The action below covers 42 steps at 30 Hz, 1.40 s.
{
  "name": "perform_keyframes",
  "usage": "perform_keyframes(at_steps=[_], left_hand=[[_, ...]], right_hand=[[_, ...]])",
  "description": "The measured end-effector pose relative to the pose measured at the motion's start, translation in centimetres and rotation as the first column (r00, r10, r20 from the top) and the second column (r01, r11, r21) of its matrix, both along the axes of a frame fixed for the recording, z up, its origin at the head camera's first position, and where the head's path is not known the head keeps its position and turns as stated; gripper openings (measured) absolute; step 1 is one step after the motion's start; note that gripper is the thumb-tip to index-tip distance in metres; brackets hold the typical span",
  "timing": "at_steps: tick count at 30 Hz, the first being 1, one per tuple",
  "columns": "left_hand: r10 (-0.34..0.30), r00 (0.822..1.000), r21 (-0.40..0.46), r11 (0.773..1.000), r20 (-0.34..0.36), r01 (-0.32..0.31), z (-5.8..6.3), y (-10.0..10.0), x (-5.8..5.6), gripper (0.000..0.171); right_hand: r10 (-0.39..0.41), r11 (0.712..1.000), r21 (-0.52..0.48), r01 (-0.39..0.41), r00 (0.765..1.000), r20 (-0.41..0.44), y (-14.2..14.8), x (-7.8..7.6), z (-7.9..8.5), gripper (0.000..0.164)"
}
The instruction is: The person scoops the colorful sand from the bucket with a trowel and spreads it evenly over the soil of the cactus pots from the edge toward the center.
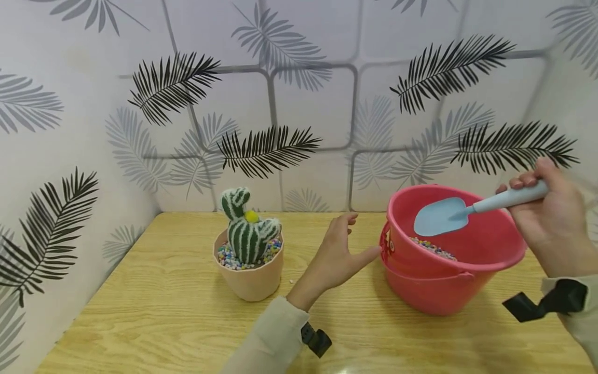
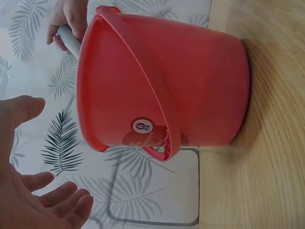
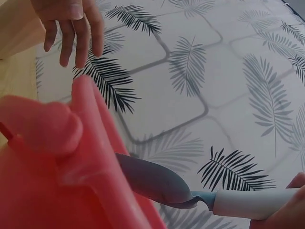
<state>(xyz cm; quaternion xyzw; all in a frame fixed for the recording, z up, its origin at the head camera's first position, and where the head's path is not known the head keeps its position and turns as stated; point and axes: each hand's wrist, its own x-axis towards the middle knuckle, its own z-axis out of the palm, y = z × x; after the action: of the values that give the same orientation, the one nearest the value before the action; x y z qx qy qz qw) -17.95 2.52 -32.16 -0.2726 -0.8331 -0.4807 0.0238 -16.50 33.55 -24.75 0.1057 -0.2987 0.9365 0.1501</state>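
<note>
My right hand [image 1: 553, 218] grips the white handle of a small trowel [image 1: 441, 215] with a pale blue blade. The blade is over the mouth of a red bucket [image 1: 432, 288], and in the right wrist view its tip passes behind the rim. Small multicoloured pebbles [image 1: 434, 248] lie inside the bucket, partly hidden by its near wall. With fingers spread and holding nothing, my left hand [image 1: 329, 259] hovers just left of the bucket, its thumb pointing toward the rim. The left wrist view shows that hand [image 2: 35, 186] apart from the bucket's side and its hanging handle [image 2: 147, 71].
On the table's left part stands a peach pot [image 1: 252, 283] of coloured pebbles with a knitted green cactus [image 1: 247, 239] bearing a yellow flower. A tiny loose pebble [image 1: 291, 281] lies beside it. The wooden table [image 1: 154, 306] ends against a leaf-patterned wall [image 1: 313, 114].
</note>
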Motion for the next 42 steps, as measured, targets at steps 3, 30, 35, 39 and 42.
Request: perform_keyframes(at_steps=[3,30,35,39,42], left_hand=[[-0.001,1.0,0.013,1.0,0.017,0.001,0.1,0.7,-0.5,0.075],[-0.079,0.994,0.007,0.997,0.08,0.078,0.0,4.6,-3.2,0.082],[-0.12,0.991,0.038,0.992,0.062,0.118,-0.3,5.0,-3.3,0.078],[-0.17,0.984,0.068,0.984,0.052,0.167,-0.4,5.3,-3.4,0.081],[-0.196,0.98,0.07,0.979,0.045,0.192,-0.4,5.6,-3.3,0.085]], right_hand=[[-0.025,0.999,0.036,0.024,0.999,0.025,0.3,-0.7,-0.4,0.018],[-0.221,0.904,0.385,0.184,0.974,0.054,-0.3,-3.0,-2.7,0.015],[-0.25,0.856,0.482,0.189,0.966,0.064,-0.2,-3.2,-3.1,0.015],[-0.26,0.775,0.61,0.164,0.963,0.07,-0.1,-3.4,-3.3,0.017],[-0.263,0.679,0.724,0.126,0.961,0.08,0.0,-3.5,-3.4,0.02]])
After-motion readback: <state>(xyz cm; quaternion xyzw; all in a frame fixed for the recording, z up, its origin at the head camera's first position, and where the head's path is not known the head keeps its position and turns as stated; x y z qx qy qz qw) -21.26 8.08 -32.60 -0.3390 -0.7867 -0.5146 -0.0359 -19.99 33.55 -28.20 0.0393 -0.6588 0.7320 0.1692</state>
